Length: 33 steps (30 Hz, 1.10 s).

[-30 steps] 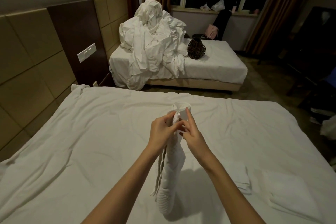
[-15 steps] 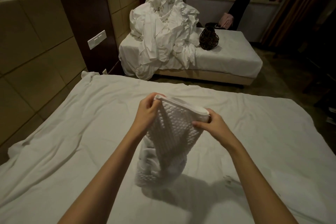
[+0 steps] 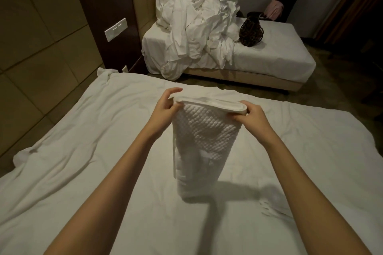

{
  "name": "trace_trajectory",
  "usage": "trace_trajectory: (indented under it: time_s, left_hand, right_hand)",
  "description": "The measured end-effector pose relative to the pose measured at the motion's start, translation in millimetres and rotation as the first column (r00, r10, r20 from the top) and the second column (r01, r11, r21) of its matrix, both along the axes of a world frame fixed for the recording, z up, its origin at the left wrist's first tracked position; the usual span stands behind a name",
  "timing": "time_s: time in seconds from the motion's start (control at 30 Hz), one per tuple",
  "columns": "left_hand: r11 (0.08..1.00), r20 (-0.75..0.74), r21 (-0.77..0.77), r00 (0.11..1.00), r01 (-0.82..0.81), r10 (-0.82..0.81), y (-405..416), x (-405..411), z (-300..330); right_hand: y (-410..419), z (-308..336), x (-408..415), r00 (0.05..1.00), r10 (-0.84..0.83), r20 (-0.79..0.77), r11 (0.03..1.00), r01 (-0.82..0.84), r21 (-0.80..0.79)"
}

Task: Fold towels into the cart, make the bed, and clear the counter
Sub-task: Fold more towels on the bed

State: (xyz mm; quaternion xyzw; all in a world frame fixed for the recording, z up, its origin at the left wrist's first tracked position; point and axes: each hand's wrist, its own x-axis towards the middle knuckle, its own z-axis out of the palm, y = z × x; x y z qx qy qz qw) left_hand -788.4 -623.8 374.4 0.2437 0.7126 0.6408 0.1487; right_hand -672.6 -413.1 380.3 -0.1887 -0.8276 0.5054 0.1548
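Note:
A white waffle-textured towel [image 3: 204, 143] hangs above the near bed [image 3: 83, 151], doubled over, its lower end touching the sheet. My left hand [image 3: 165, 103] pinches the towel's top left corner. My right hand [image 3: 251, 115] pinches the top right corner, so the top hem is stretched flat between both hands. The bed under it is covered with a wrinkled white sheet.
A second bed [image 3: 275, 58] stands beyond a narrow floor gap, with a tall heap of white linen [image 3: 196, 20] and a dark patterned bag [image 3: 250, 34] on it. A padded headboard wall with a switch plate [image 3: 115, 29] runs along the left. More white cloth [image 3: 273, 209] lies by my right forearm.
The towel was a narrow bunched roll held by close-set hands. My hands moved apart and spread its top edge wide; the towel now hangs flat and broad. The view tilted down.

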Motion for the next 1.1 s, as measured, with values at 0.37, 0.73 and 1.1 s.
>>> trace_trajectory:
  time_s: [0.37, 0.73, 1.1]
  left_hand:
    - [0.993, -0.180, 0.073, 0.980, 0.097, -0.083, 30.3, -26.3, 35.7]
    - [0.957, 0.151, -0.146, 0.962, 0.251, -0.229, -51.5, 95.2, -101.0]
    - [0.919, 0.502, -0.290, 0.860, 0.269, -0.093, -122.6, 232.7, -241.8]
  right_hand:
    - [35.1, 36.8, -14.8, 0.990, -0.021, -0.142, 1.000, 0.022, 0.009]
    - [-15.7, -111.1, 109.7, 0.978, 0.146, 0.148, 0.984, -0.130, -0.118]
    - [-90.2, -257.9, 237.6, 0.882, 0.208, 0.423, 0.944, -0.068, -0.322]
